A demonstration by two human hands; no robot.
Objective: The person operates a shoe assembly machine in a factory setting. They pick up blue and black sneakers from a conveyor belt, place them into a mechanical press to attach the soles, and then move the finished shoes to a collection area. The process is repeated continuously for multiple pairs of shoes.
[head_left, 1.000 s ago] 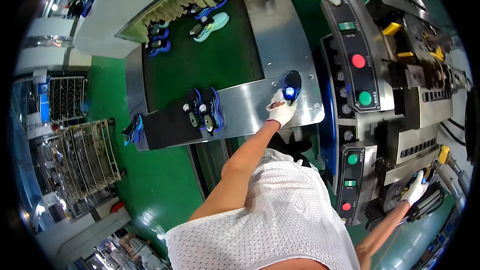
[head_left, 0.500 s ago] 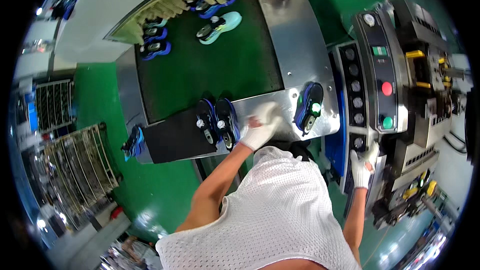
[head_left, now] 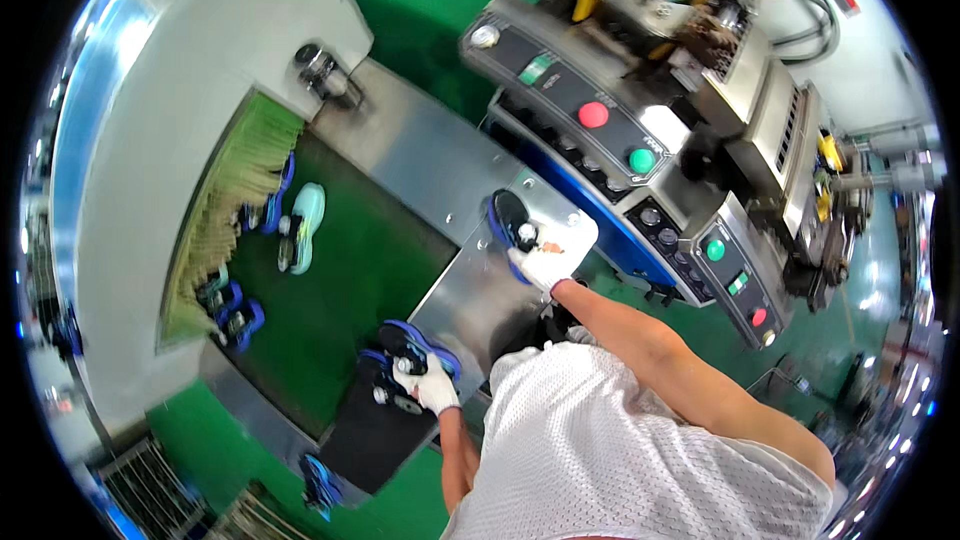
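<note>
Left gloved hand (head_left: 430,385) grasps dark blue-soled shoe (head_left: 415,350) at dark green conveyor belt (head_left: 340,280) edge; right gloved hand (head_left: 545,262) clasps second dark shoe (head_left: 512,220) on steel desk (head_left: 480,310). Several shoes remain upper left on belt, unpicked.

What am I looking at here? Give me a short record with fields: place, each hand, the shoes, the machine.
Place: factory floor, green conveyor belt with a steel surround
Left hand: white glove, on a dark blue shoe at the belt's near end
Right hand: white glove, on another dark blue shoe lying on the steel plate
Other shoes: a pale mint shoe and blue ones farther up the belt
Machine: control panel with red and green round buttons, to the person's right
</note>
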